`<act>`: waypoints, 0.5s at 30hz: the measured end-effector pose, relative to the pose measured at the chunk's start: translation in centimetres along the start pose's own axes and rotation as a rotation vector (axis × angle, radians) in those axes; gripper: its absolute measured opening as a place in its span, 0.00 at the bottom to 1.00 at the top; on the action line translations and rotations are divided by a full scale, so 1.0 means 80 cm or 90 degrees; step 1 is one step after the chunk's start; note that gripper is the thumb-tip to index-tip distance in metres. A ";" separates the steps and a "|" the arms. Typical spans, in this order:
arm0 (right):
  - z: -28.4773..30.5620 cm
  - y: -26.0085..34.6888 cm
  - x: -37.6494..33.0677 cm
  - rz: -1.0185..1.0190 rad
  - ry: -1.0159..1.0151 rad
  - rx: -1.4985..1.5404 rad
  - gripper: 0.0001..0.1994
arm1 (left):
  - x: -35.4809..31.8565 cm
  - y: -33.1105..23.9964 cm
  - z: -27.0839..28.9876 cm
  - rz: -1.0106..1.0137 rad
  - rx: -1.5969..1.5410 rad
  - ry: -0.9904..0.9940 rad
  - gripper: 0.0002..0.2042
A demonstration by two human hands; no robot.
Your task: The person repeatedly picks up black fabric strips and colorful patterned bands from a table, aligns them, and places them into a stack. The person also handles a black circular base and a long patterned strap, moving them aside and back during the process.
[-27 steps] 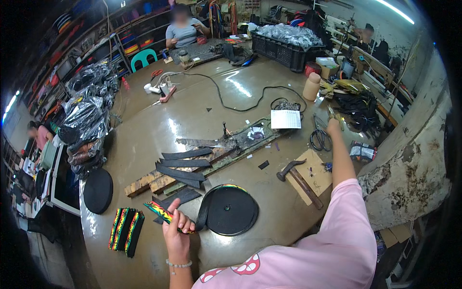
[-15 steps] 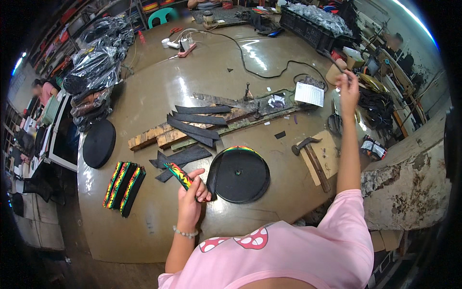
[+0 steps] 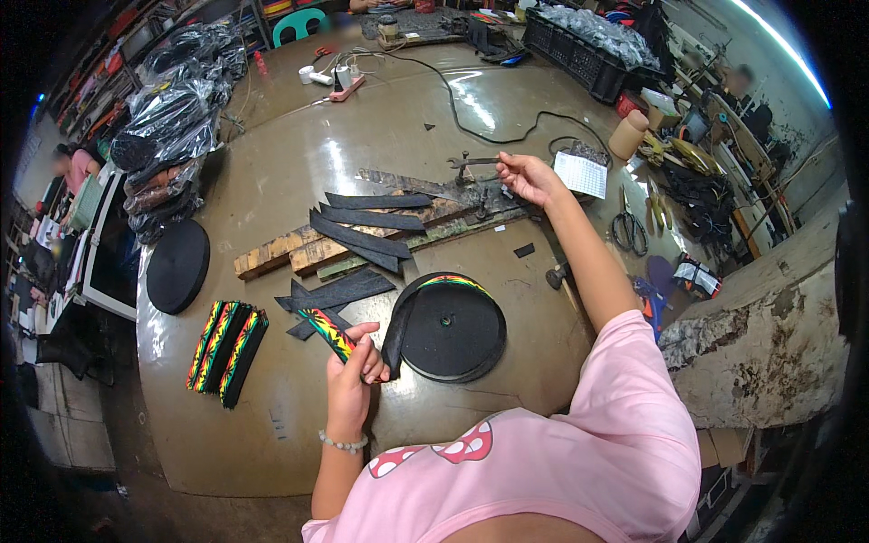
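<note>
My left hand (image 3: 348, 385) is closed around a strip of webbing strap (image 3: 328, 332) patterned in red, yellow, green and black. The strap leads to a large black webbing roll (image 3: 462, 335) lying flat beside my fingers. Farther out, my right hand (image 3: 529, 178) grips a dark open-end wrench (image 3: 480, 162), its jaw pointing left. That jaw is close to an upright bolt (image 3: 464, 170) on a wood-and-metal fixture (image 3: 434, 226); whether they touch I cannot tell. Several black pointed strips (image 3: 371, 219) lie across the fixture, with more black pieces (image 3: 344, 294) in front of it.
Folded patterned straps (image 3: 226, 348) and another black roll (image 3: 177, 269) sit at the left. Scissors (image 3: 627, 226), a beige bottle (image 3: 627, 136) and a paper sheet (image 3: 579, 175) are on the right. My right arm partly covers a hammer (image 3: 557, 276). A cable (image 3: 507, 140) crosses the far table.
My right hand has swung leftward from the right side of the table to the upright bolt, bringing the wrench with it. My left hand keeps its hold on the strap.
</note>
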State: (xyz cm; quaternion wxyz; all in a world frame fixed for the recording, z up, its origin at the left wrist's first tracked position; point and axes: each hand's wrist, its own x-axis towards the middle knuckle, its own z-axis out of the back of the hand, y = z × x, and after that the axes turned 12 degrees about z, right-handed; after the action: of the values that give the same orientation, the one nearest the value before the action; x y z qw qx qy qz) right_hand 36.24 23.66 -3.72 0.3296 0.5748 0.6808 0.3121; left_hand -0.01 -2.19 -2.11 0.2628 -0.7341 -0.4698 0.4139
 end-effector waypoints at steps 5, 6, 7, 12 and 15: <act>0.008 -0.003 -0.005 -0.006 -0.002 -0.041 0.05 | -0.001 0.000 -0.001 0.007 0.022 0.012 0.10; 0.010 -0.004 -0.008 -0.007 0.032 0.003 0.05 | -0.001 0.000 -0.001 0.010 0.016 0.009 0.10; 0.013 -0.005 -0.011 0.006 0.017 -0.037 0.05 | -0.002 0.000 -0.001 0.014 0.010 0.007 0.10; 0.026 -0.011 -0.032 -0.001 0.009 -0.126 0.07 | -0.005 -0.002 -0.003 0.011 0.007 0.014 0.11; 0.028 -0.011 -0.045 -0.002 0.039 -0.020 0.06 | -0.004 -0.002 -0.005 0.018 0.023 0.009 0.10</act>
State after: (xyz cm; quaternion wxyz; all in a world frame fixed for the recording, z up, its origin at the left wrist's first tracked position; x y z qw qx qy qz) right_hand 37.99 20.07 -5.40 0.3184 0.5589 0.6861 0.3399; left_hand 0.17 -2.43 -1.68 0.2733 -0.7388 -0.4502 0.4205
